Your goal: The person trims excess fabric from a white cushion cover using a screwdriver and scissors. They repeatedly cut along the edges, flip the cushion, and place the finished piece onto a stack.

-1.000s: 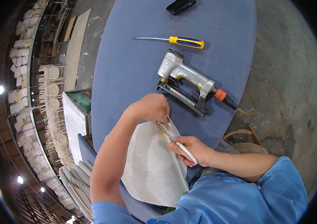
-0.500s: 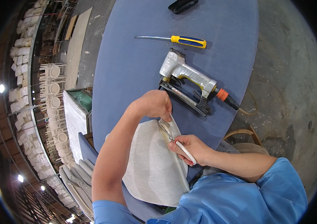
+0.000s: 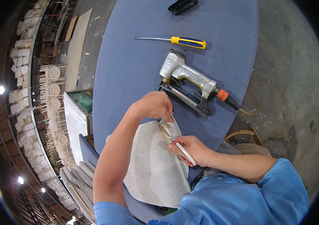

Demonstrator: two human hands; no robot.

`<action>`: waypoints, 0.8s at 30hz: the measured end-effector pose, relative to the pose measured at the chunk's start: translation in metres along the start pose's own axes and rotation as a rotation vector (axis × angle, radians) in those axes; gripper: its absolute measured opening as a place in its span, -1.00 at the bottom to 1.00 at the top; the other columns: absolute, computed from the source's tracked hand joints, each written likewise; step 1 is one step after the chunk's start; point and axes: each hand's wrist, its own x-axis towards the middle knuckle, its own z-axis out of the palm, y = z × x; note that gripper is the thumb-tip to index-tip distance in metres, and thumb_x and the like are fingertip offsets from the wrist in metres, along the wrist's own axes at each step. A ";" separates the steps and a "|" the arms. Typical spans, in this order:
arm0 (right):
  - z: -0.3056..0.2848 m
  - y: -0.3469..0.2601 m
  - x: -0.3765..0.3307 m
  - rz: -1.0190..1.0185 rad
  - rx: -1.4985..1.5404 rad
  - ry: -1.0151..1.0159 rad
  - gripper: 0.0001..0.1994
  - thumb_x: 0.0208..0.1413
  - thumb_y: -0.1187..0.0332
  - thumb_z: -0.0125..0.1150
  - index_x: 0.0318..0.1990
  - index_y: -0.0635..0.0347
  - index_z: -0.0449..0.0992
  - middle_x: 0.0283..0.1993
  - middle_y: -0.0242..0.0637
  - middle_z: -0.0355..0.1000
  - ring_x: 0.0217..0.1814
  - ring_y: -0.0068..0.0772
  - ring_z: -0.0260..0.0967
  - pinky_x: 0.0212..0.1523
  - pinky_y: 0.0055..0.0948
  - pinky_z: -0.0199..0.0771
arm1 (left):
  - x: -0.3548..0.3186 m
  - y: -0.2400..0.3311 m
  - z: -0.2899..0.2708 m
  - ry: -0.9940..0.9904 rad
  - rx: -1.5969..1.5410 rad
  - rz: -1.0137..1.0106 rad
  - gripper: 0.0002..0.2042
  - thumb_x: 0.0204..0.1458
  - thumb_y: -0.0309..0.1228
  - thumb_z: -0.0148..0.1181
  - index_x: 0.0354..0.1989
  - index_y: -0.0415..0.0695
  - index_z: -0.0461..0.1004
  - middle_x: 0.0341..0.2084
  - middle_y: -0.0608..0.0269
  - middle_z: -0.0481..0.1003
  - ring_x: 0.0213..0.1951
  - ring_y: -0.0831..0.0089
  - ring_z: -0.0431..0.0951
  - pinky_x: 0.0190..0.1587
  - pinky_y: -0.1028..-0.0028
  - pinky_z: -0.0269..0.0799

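An off-white fabric-covered piece (image 3: 144,165), broad and rounded on its left side, lies at the near edge of the blue table. My left hand (image 3: 155,105) is closed in a pinch on the fabric's far corner, drawing the loose edge strip up. White-handled scissors (image 3: 184,153) are in my right hand (image 3: 195,149), fingers wrapped round the handles. Their metal blades point away to the upper left and lie against the fabric along its right edge. Whether the blades have fabric between them is hard to make out.
Beyond my hands a silver-wrapped staple gun (image 3: 189,78) with an orange hose fitting rests on the blue table (image 3: 125,75). Farther off are a yellow-and-blue screwdriver (image 3: 187,42) and a black object (image 3: 182,6). Grey padded pieces (image 3: 78,180) are stacked at left.
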 end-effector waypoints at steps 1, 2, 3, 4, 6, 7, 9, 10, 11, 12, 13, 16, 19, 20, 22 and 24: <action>0.000 -0.001 -0.001 -0.012 -0.002 -0.001 -0.50 0.31 -0.13 0.34 -0.16 0.22 0.60 -0.65 -0.50 0.34 -0.70 -0.66 0.25 -0.65 -0.50 0.24 | 0.000 -0.001 0.000 0.006 0.003 0.004 -0.81 -0.18 -0.33 0.56 -0.39 -0.11 0.77 -0.54 0.28 0.66 -0.44 0.42 0.61 -0.29 0.36 0.49; 0.000 -0.002 -0.002 -0.024 -0.005 -0.002 -0.50 0.31 -0.14 0.34 -0.16 0.22 0.60 -0.65 -0.50 0.34 -0.71 -0.65 0.25 -0.65 -0.50 0.23 | -0.001 -0.002 0.001 0.013 -0.019 0.011 -0.81 -0.18 -0.33 0.57 -0.40 -0.12 0.77 -0.55 0.28 0.66 -0.45 0.43 0.60 -0.30 0.36 0.48; 0.000 -0.003 -0.003 -0.036 -0.007 -0.003 -0.50 0.31 -0.14 0.33 -0.16 0.22 0.60 -0.65 -0.50 0.33 -0.72 -0.65 0.24 -0.66 -0.50 0.23 | -0.002 -0.003 0.002 0.021 -0.040 0.017 -0.81 -0.18 -0.33 0.57 -0.40 -0.12 0.77 -0.56 0.28 0.65 -0.45 0.43 0.59 -0.31 0.36 0.47; 0.001 -0.003 -0.003 -0.035 0.003 0.000 -0.50 0.31 -0.14 0.34 -0.16 0.22 0.60 -0.65 -0.50 0.33 -0.72 -0.65 0.24 -0.66 -0.50 0.22 | -0.002 -0.005 0.003 0.029 -0.062 0.023 -0.81 -0.18 -0.32 0.57 -0.40 -0.12 0.76 -0.57 0.29 0.65 -0.46 0.44 0.58 -0.31 0.36 0.46; 0.002 -0.001 -0.002 -0.033 0.024 0.008 -0.51 0.31 -0.13 0.34 -0.17 0.23 0.59 -0.65 -0.51 0.33 -0.73 -0.65 0.23 -0.68 -0.51 0.20 | -0.002 -0.007 0.004 0.044 -0.072 0.044 -0.80 -0.18 -0.32 0.57 -0.41 -0.12 0.76 -0.58 0.29 0.64 -0.47 0.45 0.57 -0.32 0.37 0.46; 0.001 -0.001 -0.001 -0.015 0.049 -0.009 -0.51 0.31 -0.12 0.34 -0.18 0.23 0.59 -0.65 -0.50 0.33 -0.73 -0.65 0.23 -0.69 -0.52 0.19 | -0.002 -0.008 0.005 0.052 -0.080 0.056 -0.80 -0.18 -0.31 0.58 -0.41 -0.12 0.76 -0.58 0.29 0.64 -0.47 0.45 0.57 -0.32 0.37 0.45; -0.001 -0.003 0.001 0.021 0.101 -0.040 -0.51 0.31 -0.12 0.35 -0.18 0.23 0.59 -0.65 -0.49 0.34 -0.73 -0.65 0.23 -0.70 -0.53 0.17 | -0.001 -0.008 0.005 0.044 -0.076 0.044 -0.80 -0.18 -0.31 0.58 -0.41 -0.12 0.76 -0.59 0.30 0.64 -0.47 0.46 0.56 -0.32 0.38 0.45; -0.001 -0.004 0.001 0.024 0.100 -0.034 -0.52 0.32 -0.09 0.34 -0.16 0.26 0.57 -0.65 -0.49 0.33 -0.75 -0.66 0.21 -0.73 -0.54 0.16 | -0.001 -0.008 0.005 0.040 -0.074 0.038 -0.81 -0.18 -0.31 0.58 -0.42 -0.12 0.76 -0.59 0.30 0.64 -0.47 0.47 0.56 -0.32 0.38 0.45; -0.001 -0.007 0.001 0.027 0.098 -0.029 -0.53 0.34 -0.05 0.34 -0.14 0.28 0.56 -0.65 -0.48 0.33 -0.77 -0.66 0.19 -0.75 -0.55 0.16 | -0.001 -0.007 0.005 0.038 -0.074 0.032 -0.81 -0.18 -0.31 0.58 -0.42 -0.11 0.76 -0.59 0.30 0.64 -0.47 0.47 0.56 -0.32 0.38 0.45; 0.000 -0.008 0.000 0.030 0.097 -0.023 -0.55 0.35 -0.02 0.33 -0.12 0.30 0.54 -0.65 -0.47 0.32 -0.79 -0.66 0.17 -0.77 -0.56 0.15 | -0.001 -0.007 0.005 0.037 -0.073 0.026 -0.81 -0.18 -0.31 0.58 -0.42 -0.11 0.76 -0.59 0.31 0.64 -0.47 0.48 0.56 -0.32 0.38 0.45; -0.001 -0.010 -0.001 0.021 0.087 -0.027 -0.54 0.35 -0.03 0.33 -0.13 0.30 0.54 -0.65 -0.47 0.32 -0.79 -0.66 0.17 -0.77 -0.56 0.15 | -0.001 -0.007 0.004 0.035 -0.071 0.020 -0.81 -0.17 -0.31 0.58 -0.42 -0.11 0.76 -0.59 0.31 0.63 -0.47 0.48 0.56 -0.32 0.39 0.44; -0.003 -0.009 -0.004 0.002 0.107 -0.050 -0.54 0.36 -0.04 0.31 -0.15 0.28 0.52 -0.65 -0.47 0.31 -0.79 -0.66 0.16 -0.78 -0.56 0.16 | -0.004 -0.006 0.005 0.054 -0.087 0.002 -0.82 -0.16 -0.31 0.57 -0.42 -0.11 0.76 -0.60 0.33 0.63 -0.47 0.50 0.55 -0.32 0.39 0.44; -0.004 -0.005 -0.002 0.021 0.206 -0.082 -0.54 0.36 -0.05 0.31 -0.17 0.27 0.51 -0.65 -0.46 0.31 -0.79 -0.66 0.16 -0.78 -0.56 0.16 | -0.005 -0.009 0.006 0.077 -0.135 0.045 -0.82 -0.16 -0.31 0.57 -0.42 -0.11 0.76 -0.60 0.33 0.62 -0.47 0.50 0.54 -0.31 0.40 0.43; -0.004 -0.008 -0.003 0.044 0.223 -0.083 -0.55 0.36 -0.05 0.31 -0.17 0.26 0.51 -0.64 -0.46 0.31 -0.79 -0.66 0.16 -0.78 -0.56 0.16 | -0.004 -0.010 0.007 0.074 -0.128 0.041 -0.82 -0.16 -0.31 0.57 -0.42 -0.11 0.76 -0.59 0.33 0.63 -0.47 0.50 0.54 -0.31 0.39 0.44; -0.002 -0.010 -0.002 0.071 0.228 -0.078 -0.56 0.37 -0.04 0.30 -0.18 0.25 0.50 -0.64 -0.46 0.31 -0.79 -0.67 0.16 -0.78 -0.56 0.16 | -0.002 -0.011 0.008 0.070 -0.113 0.034 -0.82 -0.16 -0.31 0.57 -0.42 -0.10 0.76 -0.59 0.33 0.63 -0.46 0.50 0.55 -0.31 0.39 0.44; -0.001 -0.011 -0.001 0.080 0.203 -0.067 -0.56 0.37 -0.05 0.29 -0.19 0.22 0.50 -0.63 -0.46 0.32 -0.79 -0.67 0.17 -0.78 -0.56 0.16 | -0.001 -0.011 0.009 0.057 -0.110 0.020 -0.81 -0.16 -0.31 0.57 -0.41 -0.11 0.76 -0.58 0.32 0.64 -0.46 0.48 0.56 -0.30 0.38 0.44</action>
